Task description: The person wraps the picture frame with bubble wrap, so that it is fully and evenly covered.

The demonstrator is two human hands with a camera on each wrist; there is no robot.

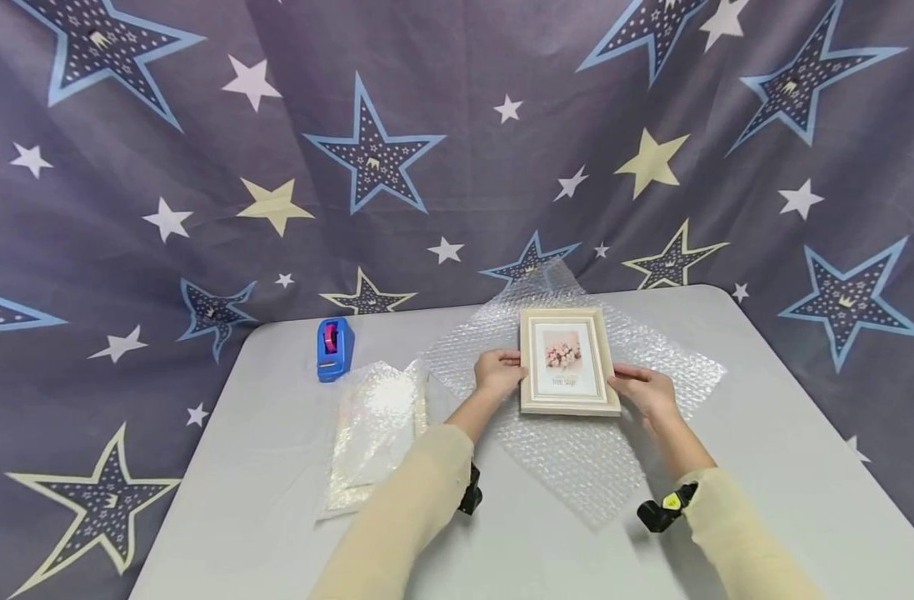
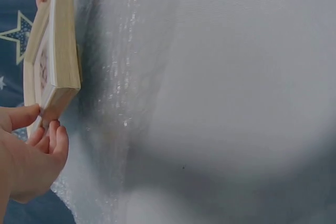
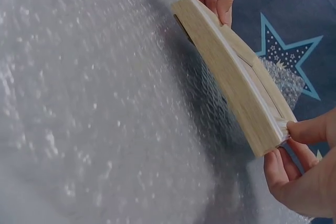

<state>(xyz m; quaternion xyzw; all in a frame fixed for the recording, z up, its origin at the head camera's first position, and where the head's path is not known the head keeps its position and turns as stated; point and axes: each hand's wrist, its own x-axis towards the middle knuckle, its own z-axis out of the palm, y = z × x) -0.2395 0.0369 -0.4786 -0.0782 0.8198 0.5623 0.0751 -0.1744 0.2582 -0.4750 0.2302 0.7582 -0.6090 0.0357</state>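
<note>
A cream picture frame (image 1: 527, 358) with a pink flower print is held face up above a sheet of bubble wrap (image 1: 569, 475). My left hand (image 1: 499, 372) pinches its left side, thumb on the front and fingers beneath. On the opposite side my right hand (image 1: 646, 392) pinches the edge the same way. In the left wrist view the picture frame (image 2: 65, 40) is tilted and raised off the wrap, with a shadow under it. The right wrist view shows its wooden side (image 3: 226, 82) between both hands.
Left of the bubble wrap lies a bubble-wrapped flat packet (image 1: 377, 425), partly behind the left sleeve. A blue tape dispenser (image 1: 335, 350) with a pink roll stands behind it. The grey table (image 1: 239, 467) meets a star-patterned curtain (image 1: 427, 233) at its back edge.
</note>
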